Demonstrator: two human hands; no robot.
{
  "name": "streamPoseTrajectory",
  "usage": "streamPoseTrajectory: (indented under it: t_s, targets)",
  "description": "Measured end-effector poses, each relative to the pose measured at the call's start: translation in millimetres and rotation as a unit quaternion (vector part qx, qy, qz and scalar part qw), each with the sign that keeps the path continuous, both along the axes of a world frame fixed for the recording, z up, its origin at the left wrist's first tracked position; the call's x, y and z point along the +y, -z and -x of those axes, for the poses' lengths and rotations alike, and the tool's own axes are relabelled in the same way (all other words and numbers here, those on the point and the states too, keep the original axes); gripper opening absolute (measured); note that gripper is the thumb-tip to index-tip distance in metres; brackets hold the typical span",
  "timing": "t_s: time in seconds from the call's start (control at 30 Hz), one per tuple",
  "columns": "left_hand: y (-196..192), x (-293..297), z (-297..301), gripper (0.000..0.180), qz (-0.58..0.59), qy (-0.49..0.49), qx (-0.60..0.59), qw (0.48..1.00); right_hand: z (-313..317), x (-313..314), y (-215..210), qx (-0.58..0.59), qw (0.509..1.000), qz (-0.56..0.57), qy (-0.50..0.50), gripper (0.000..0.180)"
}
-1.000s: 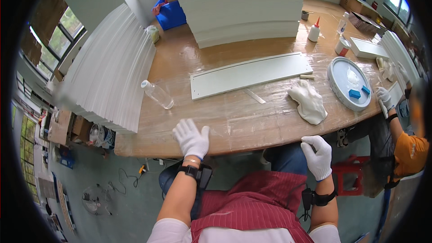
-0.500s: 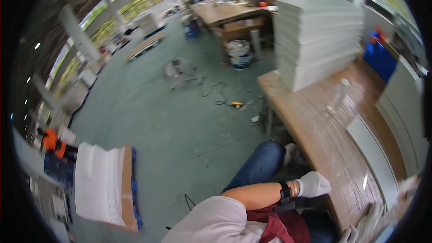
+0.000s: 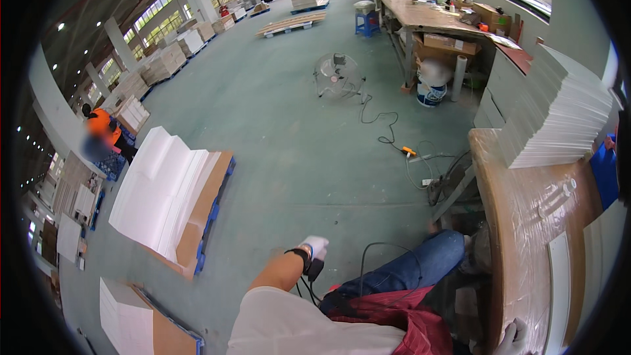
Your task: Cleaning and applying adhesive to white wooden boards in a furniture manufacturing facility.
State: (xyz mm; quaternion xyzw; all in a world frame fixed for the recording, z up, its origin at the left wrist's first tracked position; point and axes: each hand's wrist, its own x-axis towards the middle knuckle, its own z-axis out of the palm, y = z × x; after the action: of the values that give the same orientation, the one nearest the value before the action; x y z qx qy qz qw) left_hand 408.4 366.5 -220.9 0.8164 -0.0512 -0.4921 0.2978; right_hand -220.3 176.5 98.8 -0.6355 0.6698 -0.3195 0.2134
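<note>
No work on the worktop (image 3: 526,223) is in hand: the view is turned away toward the floor, the gloved left hand (image 3: 317,246) hangs loosely curled and empty beside the left knee, well apart from the worktop, and only the fingertips of the gloved right hand (image 3: 509,340) are seen at the worktop's near edge, so its opening cannot be told. Nearest the right hand a long white panel (image 3: 560,289) lies flat on the worktop, with a tall stack of white boards (image 3: 559,118) at the far end. A turn toward the worktop would probably be called for, with both hands brought over the white panel before anything is gripped.
</note>
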Motion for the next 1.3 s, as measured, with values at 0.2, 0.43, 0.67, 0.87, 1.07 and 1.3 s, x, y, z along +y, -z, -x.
streamPoseTrajectory:
  t_s: [0.2,0.43,0.67,0.87,1.07,1.3]
  targets:
    - [-8.6,84.5,144.3,0.029,-0.108,0.325,0.050,0.938,-15.9,5.5,-15.4,0.022,1.000,0.010,-0.013,0.022]
    - [-30.9,32.0,110.3,0.030,-0.151,0.398,0.196,0.883,-28.6,-0.2,-3.6,0.007,1.000,0.002,-0.029,0.017]
    - [-27.5,5.2,111.0,0.031,-0.166,0.424,0.248,0.855,-4.7,-18.0,22.6,-0.013,0.999,-0.034,0.025,0.012]
    - [-43.7,76.4,81.7,0.031,-0.165,0.403,0.276,0.857,52.1,-77.9,65.4,-0.071,0.990,-0.035,0.115,0.012]
    - [-22.2,-7.6,154.9,0.032,-0.198,0.382,0.328,0.841,57.8,-100.2,72.4,-0.057,0.973,-0.127,0.184,0.013]
    - [-29.5,-53.8,105.1,0.033,-0.161,0.380,0.317,0.854,37.6,-82.6,81.3,0.036,0.979,-0.005,0.202,0.014]
